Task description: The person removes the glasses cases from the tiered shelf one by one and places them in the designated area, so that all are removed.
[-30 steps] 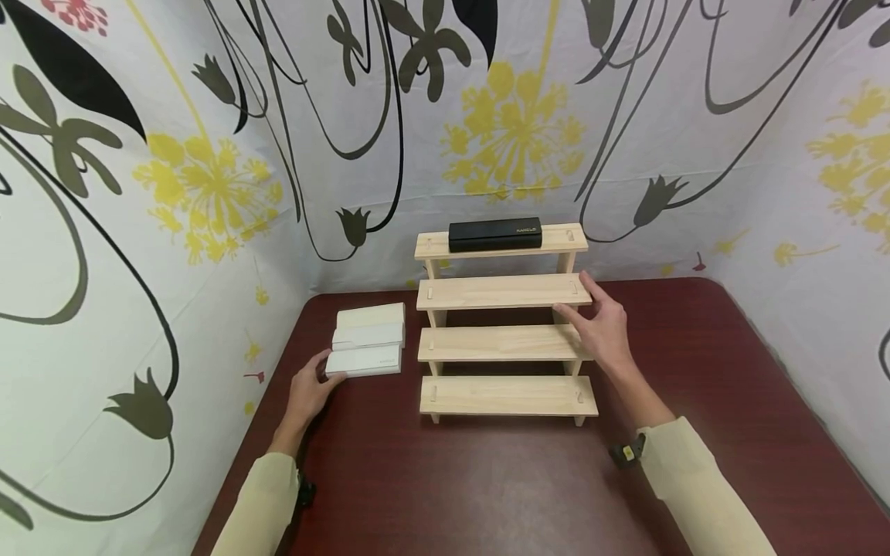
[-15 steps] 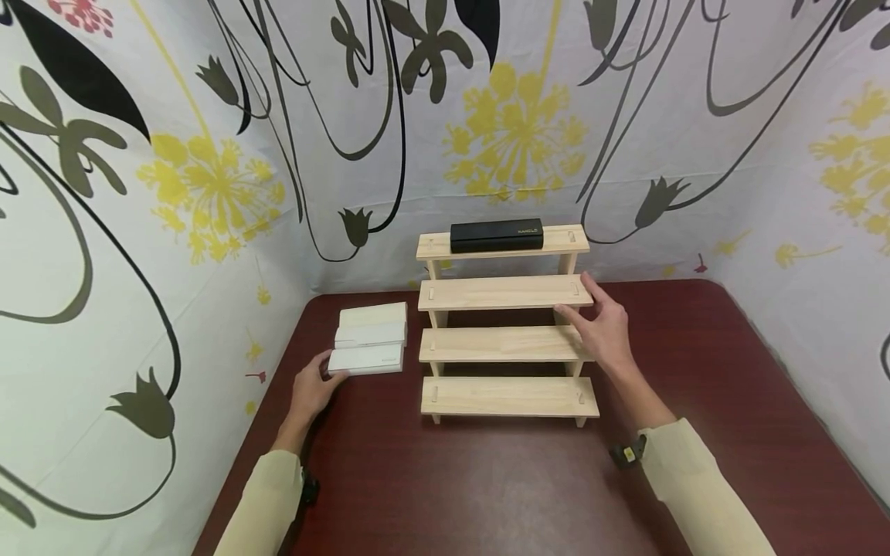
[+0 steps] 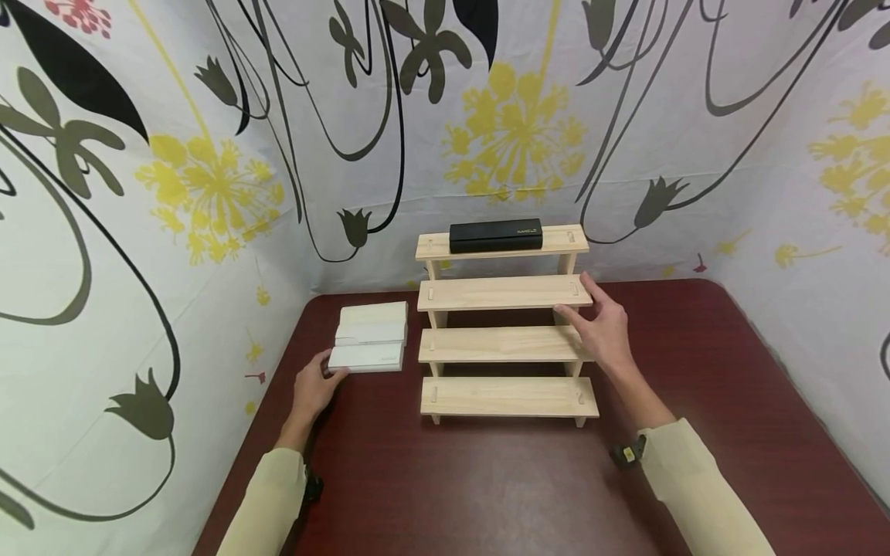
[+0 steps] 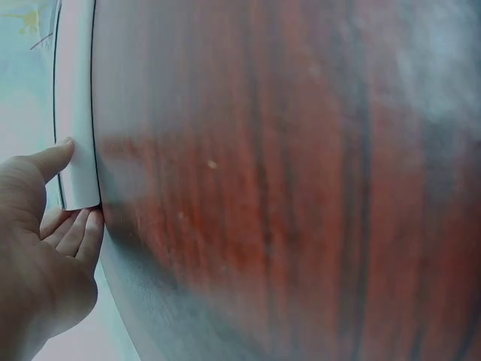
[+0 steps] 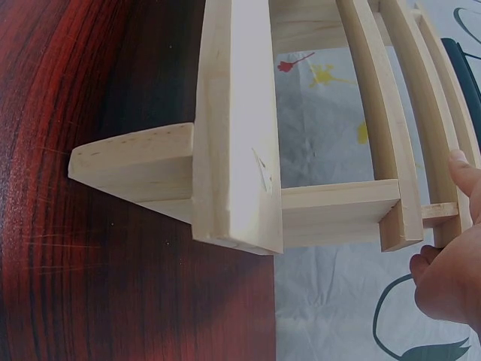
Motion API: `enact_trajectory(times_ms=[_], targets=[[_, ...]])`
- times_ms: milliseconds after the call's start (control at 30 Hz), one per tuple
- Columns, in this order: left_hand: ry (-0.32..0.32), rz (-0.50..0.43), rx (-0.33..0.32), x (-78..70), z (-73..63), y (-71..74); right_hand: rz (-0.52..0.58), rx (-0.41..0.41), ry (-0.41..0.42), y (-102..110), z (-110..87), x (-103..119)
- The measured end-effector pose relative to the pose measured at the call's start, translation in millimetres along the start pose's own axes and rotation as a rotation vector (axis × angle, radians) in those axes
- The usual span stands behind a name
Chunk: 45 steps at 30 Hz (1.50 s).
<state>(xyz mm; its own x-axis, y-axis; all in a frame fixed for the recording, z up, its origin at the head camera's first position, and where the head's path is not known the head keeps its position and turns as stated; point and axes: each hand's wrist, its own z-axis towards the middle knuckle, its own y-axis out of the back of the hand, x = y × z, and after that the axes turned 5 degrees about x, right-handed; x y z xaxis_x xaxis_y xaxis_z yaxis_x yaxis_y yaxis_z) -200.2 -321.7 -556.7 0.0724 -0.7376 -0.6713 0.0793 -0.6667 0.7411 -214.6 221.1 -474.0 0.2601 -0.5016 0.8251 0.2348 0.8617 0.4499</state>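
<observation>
**Person's left hand (image 3: 312, 392) holds a flat white rectangular box (image 3: 365, 356); right hand (image 3: 605, 328) grips a stepped shelf of pale wood (image 3: 509, 395)**

Nearest, loose cream sleeves (image 3: 705, 494) reach over the dark red wood-grain table (image 3: 487, 486). The left hand pinches the box's left end narrowly, thumb on its near side. Two pale panels (image 3: 372, 324) lie directly behind it, left of the shelf; whether they are separate pieces cannot be told. Farther in, the right hand's thumb and fingers close round the right end of the shelf's second-highest tier. Behind, a long black case (image 3: 495, 236) lies on the top tier, before white floral cloth (image 3: 445, 170).
</observation>
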Motion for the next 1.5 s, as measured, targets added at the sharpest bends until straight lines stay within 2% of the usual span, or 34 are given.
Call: enact_trajectory(times_ms=[600,800,1133,1367,1500], targets=[[0.001,-0.025,-0.027,1.8,-0.7,-0.1,0.011,-0.006,0.002,-1,-1.7,-1],[0.010,-0.046,-0.038,0.7,-2.9,4.4,0.013,-0.001,-0.004,-1,-1.0,-1],[-0.012,-0.036,-0.047,0.2,-1.4,9.2,0.041,0.033,0.001,1,-0.1,-1],[-0.035,-0.019,-0.065,-4.4,3.2,15.5,0.060,0.044,0.002,3,-0.4,-2],[-0.027,-0.015,-0.082,-8.1,6.2,18.6,0.076,0.043,-0.013,2,-1.0,-1]])
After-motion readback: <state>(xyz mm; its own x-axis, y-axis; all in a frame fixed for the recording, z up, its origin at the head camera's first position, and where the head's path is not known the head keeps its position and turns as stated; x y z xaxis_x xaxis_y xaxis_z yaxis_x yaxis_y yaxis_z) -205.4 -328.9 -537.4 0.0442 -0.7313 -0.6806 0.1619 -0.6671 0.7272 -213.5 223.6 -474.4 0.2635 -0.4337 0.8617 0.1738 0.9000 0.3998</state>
